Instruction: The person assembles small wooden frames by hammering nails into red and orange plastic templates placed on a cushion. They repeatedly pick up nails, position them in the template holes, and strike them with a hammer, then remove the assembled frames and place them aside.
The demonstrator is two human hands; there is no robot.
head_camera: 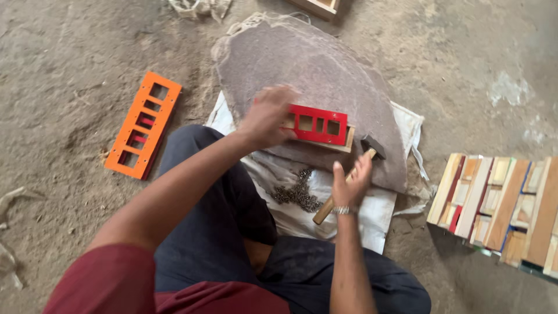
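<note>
Red slotted panel (317,124) lies on a wooden frame (347,142) atop the brown mat (325,70), its left end gripped by the left hand (266,116). Just nearer and right, the right hand (350,185) clasps a wooden-handled hammer (372,147); nails (297,193) lie heaped on the white sack (372,216), an orange panel (143,125) far left.

One camera only, worn on my head. It faces steeply down and forward over my lap (232,232) to the dirt floor (70,70), close range, arm's reach; no second view.
</note>
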